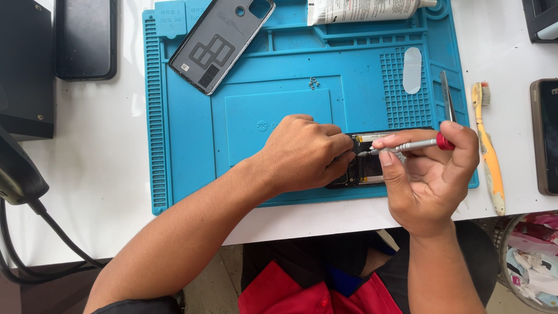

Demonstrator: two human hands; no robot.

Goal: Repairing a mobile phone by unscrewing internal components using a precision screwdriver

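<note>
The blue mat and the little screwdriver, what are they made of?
The blue mat looks like soft rubber or silicone: dull, no shine, with ridges and little trays moulded into it. The screwdriver in the right hand looks like metal: a thin silver shaft that gleams, with a red cap, maybe plastic or painted metal. The left hand rests on the opened phone.
</note>
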